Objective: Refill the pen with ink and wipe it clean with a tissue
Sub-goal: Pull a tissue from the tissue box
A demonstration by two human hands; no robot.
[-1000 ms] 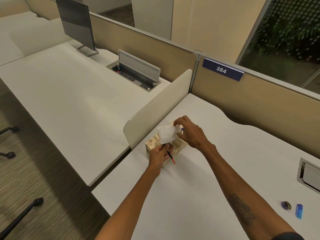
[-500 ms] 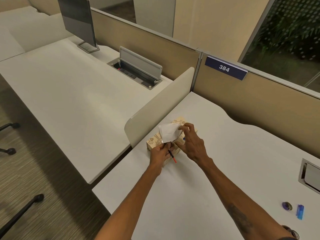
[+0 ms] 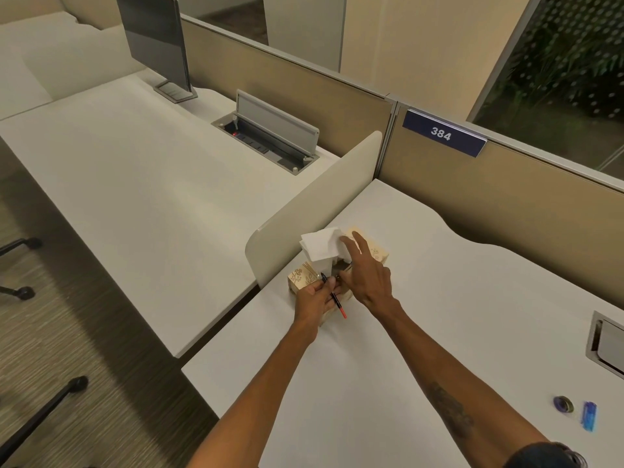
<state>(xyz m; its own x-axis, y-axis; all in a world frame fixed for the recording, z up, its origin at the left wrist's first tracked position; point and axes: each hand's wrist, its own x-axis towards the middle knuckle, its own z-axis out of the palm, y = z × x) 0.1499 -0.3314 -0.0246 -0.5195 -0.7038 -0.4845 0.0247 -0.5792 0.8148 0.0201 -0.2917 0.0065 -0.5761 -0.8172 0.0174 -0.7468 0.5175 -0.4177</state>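
A patterned beige tissue box [image 3: 300, 276] sits on the white desk [image 3: 388, 383] beside a low cream divider. A white tissue [image 3: 319, 246] stands up from its top. My right hand [image 3: 366, 276] is over the box, with its fingers along the tissue's right edge and pinching it there. My left hand [image 3: 315, 298] is at the near side of the box. It holds a thin dark pen [image 3: 334, 297] with a red end, tip pointing up toward the tissue. A small round ink bottle [image 3: 563, 403] stands far off at the desk's right.
A small blue object [image 3: 589, 415] lies next to the ink bottle. A cable hatch [image 3: 604, 342] is set into the desk at the right edge. The cream divider [image 3: 314, 204] separates this desk from the neighbouring desk, which holds a monitor [image 3: 153, 38]. Chair legs are on the floor at the left.
My right hand has come down from above the box to just over its top, keeping the tissue. My left hand with the pen has stayed in place.
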